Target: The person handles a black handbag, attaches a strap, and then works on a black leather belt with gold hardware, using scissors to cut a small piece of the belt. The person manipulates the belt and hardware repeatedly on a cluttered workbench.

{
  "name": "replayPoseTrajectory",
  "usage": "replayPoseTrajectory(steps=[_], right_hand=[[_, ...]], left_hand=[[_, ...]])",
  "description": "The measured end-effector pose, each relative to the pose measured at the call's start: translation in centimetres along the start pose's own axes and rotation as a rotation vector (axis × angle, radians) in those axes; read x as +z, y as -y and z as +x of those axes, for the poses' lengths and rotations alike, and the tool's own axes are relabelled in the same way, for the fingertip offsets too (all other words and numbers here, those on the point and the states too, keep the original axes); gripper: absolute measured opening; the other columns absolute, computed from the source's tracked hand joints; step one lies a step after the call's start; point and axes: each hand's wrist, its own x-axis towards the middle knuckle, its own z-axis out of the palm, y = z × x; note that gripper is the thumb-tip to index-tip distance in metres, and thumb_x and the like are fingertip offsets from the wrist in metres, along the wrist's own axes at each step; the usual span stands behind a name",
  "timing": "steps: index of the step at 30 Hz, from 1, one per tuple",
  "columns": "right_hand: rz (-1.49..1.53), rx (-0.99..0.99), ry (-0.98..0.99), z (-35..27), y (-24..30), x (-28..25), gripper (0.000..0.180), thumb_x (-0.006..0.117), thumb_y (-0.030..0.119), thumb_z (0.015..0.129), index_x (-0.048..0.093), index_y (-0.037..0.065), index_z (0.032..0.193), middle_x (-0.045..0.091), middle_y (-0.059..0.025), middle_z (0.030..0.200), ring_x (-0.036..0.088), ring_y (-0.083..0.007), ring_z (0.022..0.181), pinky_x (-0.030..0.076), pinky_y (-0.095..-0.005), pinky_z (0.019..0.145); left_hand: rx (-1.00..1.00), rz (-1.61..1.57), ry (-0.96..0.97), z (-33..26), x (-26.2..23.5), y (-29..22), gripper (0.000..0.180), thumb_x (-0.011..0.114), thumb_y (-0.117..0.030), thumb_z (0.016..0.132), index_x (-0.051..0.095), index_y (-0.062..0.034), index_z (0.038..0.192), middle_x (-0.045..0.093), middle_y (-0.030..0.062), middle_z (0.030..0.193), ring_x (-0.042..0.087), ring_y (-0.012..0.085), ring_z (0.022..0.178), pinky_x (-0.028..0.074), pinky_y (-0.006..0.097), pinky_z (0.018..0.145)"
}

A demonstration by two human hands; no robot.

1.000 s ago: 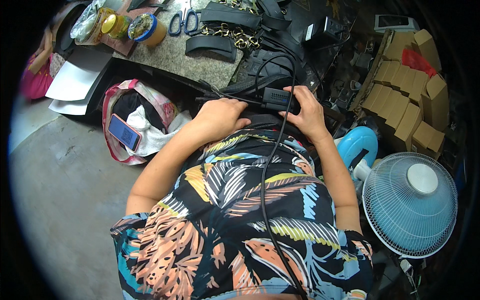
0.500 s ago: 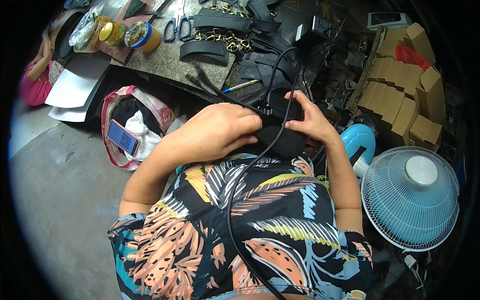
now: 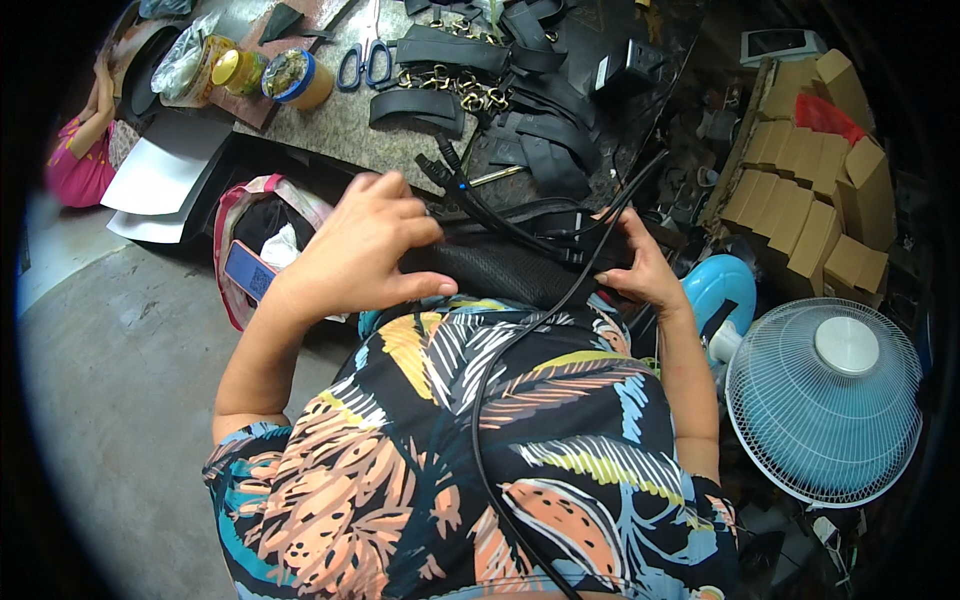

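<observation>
A long black padded mesh piece [image 3: 505,270] with straps lies across in front of my body. My right hand [image 3: 648,262] is closed on its right end, thumb below and fingers above, beside a black buckle [image 3: 580,252]. My left hand [image 3: 375,240] is at its left end, thumb spread away from the bent fingers; whether it touches the mesh is hard to tell. Loose black straps [image 3: 475,200] stick up from the piece toward the table. A thin black cable [image 3: 500,350] passes over it and down my patterned shirt.
The table [image 3: 335,115] holds blue-handled scissors [image 3: 365,65], black strap pieces [image 3: 455,50] with brass-coloured hooks [image 3: 470,90], jars [image 3: 297,80] and a pen [image 3: 497,176]. A bag with a phone [image 3: 250,270] stands at left. At right are a fan [image 3: 825,400] and cardboard boxes [image 3: 795,200].
My left hand has moved left and up, its thumb now apart from the fingers. More of the black mesh shows, and the straps have swung right. My right hand has shifted slightly right.
</observation>
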Motion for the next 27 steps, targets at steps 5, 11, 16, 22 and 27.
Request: replayPoseTrajectory(steps=[5,11,16,22,27], right_hand=[[0.317,0.055,0.104,2.4,0.4,1.6,0.072,0.085,0.008,0.069,0.051,0.008,0.133,0.055,-0.0033,0.131,0.050,-0.0167,0.127,0.035,-0.0326,0.113],[0.204,0.020,0.261,5.6,1.2,3.0,0.073,0.089,0.011,0.067,0.054,0.009,0.130,0.056,-0.0041,0.132,0.049,-0.0177,0.130,0.032,-0.0338,0.115],[0.160,-0.061,0.325,6.6,1.4,4.1,0.072,0.088,0.014,0.067,0.054,0.009,0.130,0.056,-0.0046,0.132,0.049,-0.0194,0.131,0.032,-0.0348,0.115],[0.155,-0.076,0.383,7.5,2.4,4.6,0.072,0.088,0.016,0.069,0.053,0.008,0.132,0.058,-0.0063,0.130,0.052,-0.0197,0.128,0.035,-0.0345,0.113],[-0.072,-0.185,0.359,9.4,3.5,6.5,0.073,0.090,0.023,0.071,0.052,0.005,0.131,0.063,-0.0146,0.125,0.060,-0.0261,0.121,0.044,-0.0363,0.105]], left_hand=[[-0.019,-0.813,0.162,-0.5,2.2,1.9,0.047,0.072,-0.037,0.090,0.065,0.0050,0.110,0.065,0.0141,0.109,0.050,0.0336,0.116,0.039,0.044,0.104],[-0.579,-0.963,-0.131,-1.6,3.8,3.9,0.025,0.063,-0.015,0.091,0.073,0.0022,0.107,0.073,0.0154,0.095,0.068,0.0239,0.098,0.052,0.033,0.089],[-0.336,-0.505,0.078,1.5,4.3,5.4,0.037,0.082,-0.017,0.079,0.071,0.0007,0.110,0.071,0.0154,0.099,0.069,0.0198,0.089,0.052,0.034,0.073],[-0.087,-0.143,0.016,4.3,1.4,7.7,0.027,0.077,-0.024,0.082,0.070,0.0001,0.093,0.064,0.0151,0.086,0.062,0.0360,0.095,0.049,0.042,0.083],[0.119,-0.710,-0.275,5.1,4.3,6.6,0.027,0.067,-0.021,0.092,0.061,0.0013,0.107,0.061,0.0110,0.115,0.054,0.0214,0.111,0.043,0.036,0.099]])
